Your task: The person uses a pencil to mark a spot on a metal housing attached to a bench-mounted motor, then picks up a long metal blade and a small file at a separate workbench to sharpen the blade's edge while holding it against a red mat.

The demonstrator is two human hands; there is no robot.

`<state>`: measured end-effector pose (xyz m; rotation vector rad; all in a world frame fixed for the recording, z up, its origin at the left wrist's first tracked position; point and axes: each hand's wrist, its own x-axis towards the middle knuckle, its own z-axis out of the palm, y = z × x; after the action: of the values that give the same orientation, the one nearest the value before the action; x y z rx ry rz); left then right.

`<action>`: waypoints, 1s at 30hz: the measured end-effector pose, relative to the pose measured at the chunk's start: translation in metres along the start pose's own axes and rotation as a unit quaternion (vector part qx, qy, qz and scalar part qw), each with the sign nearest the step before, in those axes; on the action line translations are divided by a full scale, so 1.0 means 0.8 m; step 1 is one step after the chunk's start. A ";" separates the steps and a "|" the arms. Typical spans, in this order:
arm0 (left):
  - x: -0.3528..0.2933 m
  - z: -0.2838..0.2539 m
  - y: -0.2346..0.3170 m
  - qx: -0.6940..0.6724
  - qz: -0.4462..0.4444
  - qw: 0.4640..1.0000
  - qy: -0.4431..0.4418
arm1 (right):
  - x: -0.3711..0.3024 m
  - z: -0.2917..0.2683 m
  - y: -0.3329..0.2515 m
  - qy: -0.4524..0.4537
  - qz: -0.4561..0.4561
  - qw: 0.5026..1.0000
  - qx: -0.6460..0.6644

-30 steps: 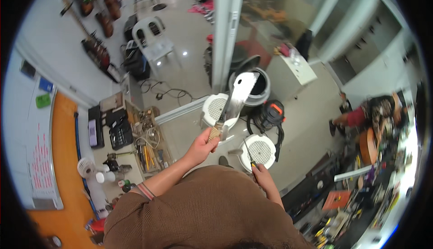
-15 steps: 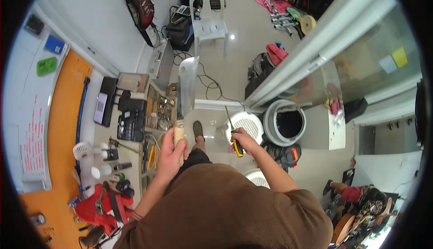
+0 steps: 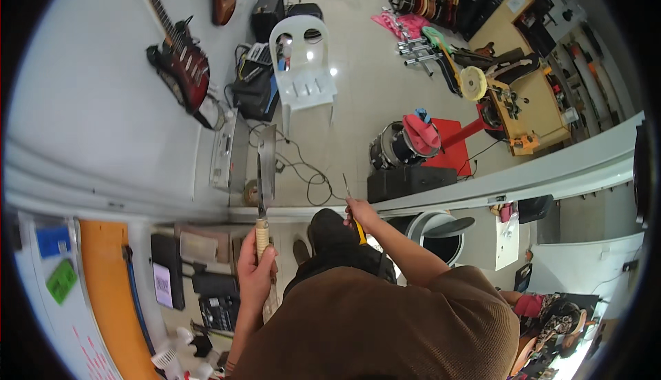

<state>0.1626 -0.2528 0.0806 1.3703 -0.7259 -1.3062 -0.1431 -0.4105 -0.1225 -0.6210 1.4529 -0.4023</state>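
Observation:
My left hand is closed round the pale, cord-like handle of a large broad-bladed knife. Its grey blade points up and away from me, seen nearly edge-on. In my right hand is a slim tool with a yellow and black handle. A thin dark shaft sticks out beyond my fingers; whether it is a file or a screwdriver I cannot tell. The two tools are held apart, in front of my body. My raised leg in dark clothing shows between my hands.
A door track crosses the floor ahead. Beyond it stand a white plastic chair, loose black cables, a drum and a black case. Guitars hang on the left wall. A grey round bin is at right.
My view has tilted up and moved forward, bringing the room beyond the doorway closer. One leg has come up between my hands. Both hands keep their tools; the blade has turned more edge-on.

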 end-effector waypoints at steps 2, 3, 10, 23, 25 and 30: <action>0.039 0.018 0.027 0.008 -0.004 1.000 0.005 | 0.060 -0.016 -0.027 0.020 -0.034 0.999 0.019; 0.057 0.028 0.039 0.012 -0.009 1.000 0.011 | 0.091 -0.025 -0.042 0.006 -0.026 1.000 -0.008; 0.264 0.081 0.030 0.018 0.023 0.999 0.032 | 0.364 -0.091 -0.148 -0.147 -0.102 0.720 -0.671; 0.893 0.419 0.107 0.255 0.236 0.925 -0.156 | 0.587 -0.401 -0.474 0.051 -0.192 0.839 -0.507; 0.949 0.439 0.135 0.396 0.445 0.778 -0.198 | 0.528 -0.416 -0.573 0.084 -0.057 0.995 -0.004; 1.117 0.682 0.148 0.109 -0.053 0.934 -0.335 | 0.495 -0.520 -0.639 0.203 -0.131 0.960 0.143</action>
<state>-0.1335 -1.2607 0.0038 1.1316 -1.3012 -1.8516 -0.4594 -1.1115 -0.1242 -0.5156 1.6614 -0.9764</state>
